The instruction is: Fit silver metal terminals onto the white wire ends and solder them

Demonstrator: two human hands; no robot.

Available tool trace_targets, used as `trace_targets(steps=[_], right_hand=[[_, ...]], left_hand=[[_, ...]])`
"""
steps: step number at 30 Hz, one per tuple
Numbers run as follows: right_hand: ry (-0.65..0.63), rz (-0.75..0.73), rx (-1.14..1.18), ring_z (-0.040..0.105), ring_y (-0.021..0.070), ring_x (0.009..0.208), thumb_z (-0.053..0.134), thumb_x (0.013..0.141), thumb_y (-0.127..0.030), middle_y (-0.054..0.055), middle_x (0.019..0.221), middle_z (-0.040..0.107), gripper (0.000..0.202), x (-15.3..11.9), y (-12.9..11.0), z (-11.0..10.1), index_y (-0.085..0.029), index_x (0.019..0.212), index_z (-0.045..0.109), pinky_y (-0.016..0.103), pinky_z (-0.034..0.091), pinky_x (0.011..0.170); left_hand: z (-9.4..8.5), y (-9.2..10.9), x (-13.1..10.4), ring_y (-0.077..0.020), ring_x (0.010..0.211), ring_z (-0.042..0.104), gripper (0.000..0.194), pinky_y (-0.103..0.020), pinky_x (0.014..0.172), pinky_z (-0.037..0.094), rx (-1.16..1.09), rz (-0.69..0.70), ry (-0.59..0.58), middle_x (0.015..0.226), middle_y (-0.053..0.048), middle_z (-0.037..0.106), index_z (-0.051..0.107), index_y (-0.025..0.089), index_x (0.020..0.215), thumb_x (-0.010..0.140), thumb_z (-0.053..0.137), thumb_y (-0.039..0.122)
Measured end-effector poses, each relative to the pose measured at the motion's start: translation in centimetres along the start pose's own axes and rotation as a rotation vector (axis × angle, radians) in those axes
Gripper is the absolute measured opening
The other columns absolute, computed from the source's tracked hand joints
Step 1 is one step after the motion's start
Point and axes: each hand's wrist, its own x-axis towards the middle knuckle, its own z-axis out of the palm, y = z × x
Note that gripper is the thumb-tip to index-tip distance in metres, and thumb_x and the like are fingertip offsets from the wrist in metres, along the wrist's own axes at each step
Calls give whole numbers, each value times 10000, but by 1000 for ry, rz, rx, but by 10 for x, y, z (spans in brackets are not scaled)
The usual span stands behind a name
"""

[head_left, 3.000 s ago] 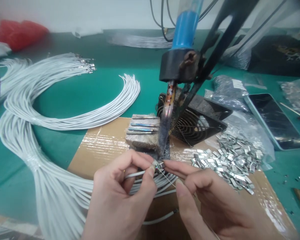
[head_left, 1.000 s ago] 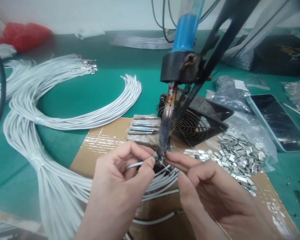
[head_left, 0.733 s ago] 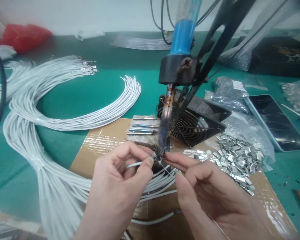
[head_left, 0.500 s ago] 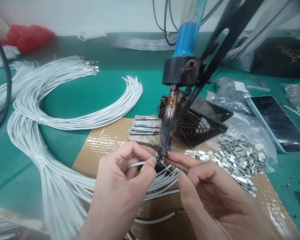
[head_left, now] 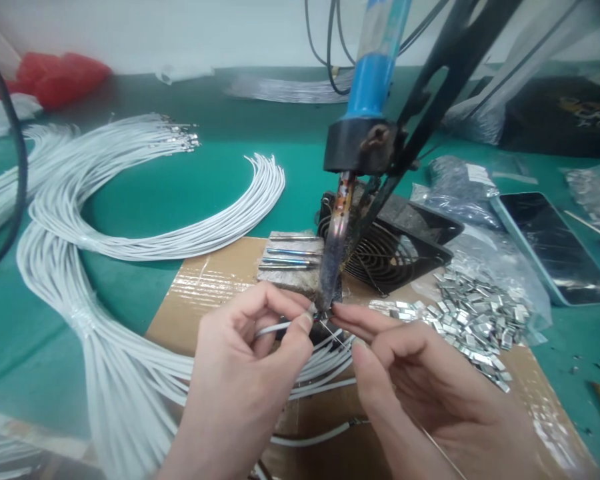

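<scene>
My left hand pinches a white cable between thumb and index finger, its end just under the tip of a soldering iron that hangs from a stand. Opposite it, my right hand has its fingers closed on a thin wire, which runs between thumb and fingers up to the iron's tip. The two hands' fingertips nearly meet there, and the joint between them is too small to make out. Beneath the hands, more white cables lie over brown cardboard.
Coiled bundles of white cables fill the left side. Small metal pieces are heaped at the right, beside a black fan and a phone. A block with metal rods stands behind the hands.
My right thumb has shifted slightly to the left. My left hand keeps its place and its hold on the cable.
</scene>
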Motion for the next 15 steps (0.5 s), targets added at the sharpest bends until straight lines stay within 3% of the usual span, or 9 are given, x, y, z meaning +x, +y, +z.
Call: trace_targets(steps=[6, 10, 15], right_hand=[[5, 8, -4, 885, 176, 1005, 772, 968, -278, -36, 1127, 910, 255, 0, 1, 0, -299, 739, 663, 207, 651, 915], [-10, 2, -29, 888, 242, 1060, 776, 959, -284, 29, 1145, 913, 260, 1, 3, -2, -282, 727, 659, 267, 672, 899], [-7, 15, -40, 875, 143, 1063, 773, 951, -281, -57, 1128, 909, 265, 1, 3, -1, -292, 713, 657, 156, 608, 926]], left_hand=[[-4, 0, 3, -156, 710, 806, 119, -165, 621, 587, 21, 1, -20, 799, -13, 871, 766, 219, 636, 720, 844, 188], [-6, 2, 3, -136, 699, 797, 116, -135, 621, 584, 39, 8, -46, 778, -1, 865, 772, 215, 633, 719, 839, 178], [-4, 2, 2, -96, 627, 737, 119, -107, 568, 541, 10, -10, -2, 763, 22, 840, 771, 212, 620, 688, 851, 157]])
